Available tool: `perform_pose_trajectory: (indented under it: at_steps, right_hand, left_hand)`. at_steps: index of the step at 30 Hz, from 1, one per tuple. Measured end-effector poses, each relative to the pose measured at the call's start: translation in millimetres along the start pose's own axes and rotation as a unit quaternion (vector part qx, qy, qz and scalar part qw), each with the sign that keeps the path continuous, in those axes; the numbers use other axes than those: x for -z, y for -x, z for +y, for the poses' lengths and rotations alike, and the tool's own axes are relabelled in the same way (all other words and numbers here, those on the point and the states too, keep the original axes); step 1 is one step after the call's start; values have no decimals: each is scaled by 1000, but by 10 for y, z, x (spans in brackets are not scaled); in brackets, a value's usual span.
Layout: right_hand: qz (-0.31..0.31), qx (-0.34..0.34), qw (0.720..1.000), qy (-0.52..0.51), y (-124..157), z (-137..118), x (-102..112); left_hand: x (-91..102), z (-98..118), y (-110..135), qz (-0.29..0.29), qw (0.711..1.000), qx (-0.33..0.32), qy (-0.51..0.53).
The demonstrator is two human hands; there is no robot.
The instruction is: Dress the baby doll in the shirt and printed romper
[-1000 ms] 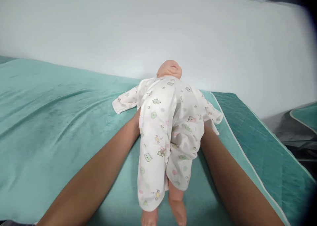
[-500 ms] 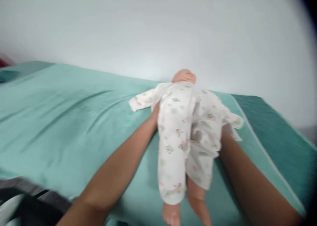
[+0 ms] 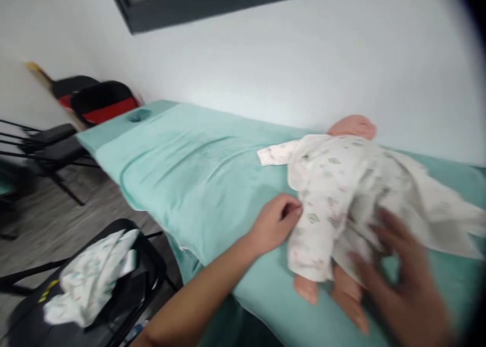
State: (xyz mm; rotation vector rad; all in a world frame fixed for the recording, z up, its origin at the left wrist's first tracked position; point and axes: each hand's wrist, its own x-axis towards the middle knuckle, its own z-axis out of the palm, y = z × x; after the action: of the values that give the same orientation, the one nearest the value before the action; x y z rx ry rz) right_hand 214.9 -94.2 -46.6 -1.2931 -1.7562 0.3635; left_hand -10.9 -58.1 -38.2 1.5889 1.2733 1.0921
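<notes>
A baby doll point(image 3: 347, 299) lies on its back on the green-covered bed, its head point(image 3: 353, 126) towards the wall and its bare feet towards me. It wears white patterned baby clothes point(image 3: 330, 180); one sleeve stretches left, and a loose flap spreads to the right. My left hand point(image 3: 275, 223) pinches the left edge of the clothes beside the doll's leg, thumb and forefinger together. Blurred by motion, my right hand point(image 3: 402, 281) hovers over the doll's other leg with fingers apart. Whether its fingertips touch the cloth, I cannot tell.
The bed point(image 3: 182, 180) runs along a white wall and has a face hole point(image 3: 139, 115) at its far left end. At the lower left, a black chair point(image 3: 125, 306) carries a white patterned cloth point(image 3: 94, 276). Black-and-red chairs point(image 3: 106, 104) stand farther back.
My view has swung left, bringing the chairs in. Both hands have come from the doll's sides down towards its legs, and the clothes' right side is now spread wider.
</notes>
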Motion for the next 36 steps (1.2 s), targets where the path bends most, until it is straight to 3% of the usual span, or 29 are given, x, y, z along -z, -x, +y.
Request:
perform_pose_trajectory:
  at_steps: [2,4,10,16,23,26,31,36]
  right_hand:
    - [-58,57,997,16,82,12,-22]
    - [-97,73,992,34,132,-21,-16]
    - [-186,87,965,164,86,-370,42]
    - [-142,70,950,268,153,-576,-149]
    - [-130,129,971,152,311,-746,61]
    - [-138,133,975,116,397,-649,196]
    - [-31,-26,996,85,414,-169,264]
    - [-55,-69,991,103,344,0,81]
  left_hand:
    - [100,38,240,-63,998,-13,-1]
    - [168,53,372,-106,994,-32,-19]
    - [162,73,441,-162,974,-97,-124]
    - [119,-8,452,-132,980,-116,-97]
    - [257,28,736,-85,979,-181,-29]
    - [280,111,816,-87,980,-174,-48]
    - [68,416,596,-69,964,-221,-133]
    - [-261,616,249,-144,879,-247,-382]
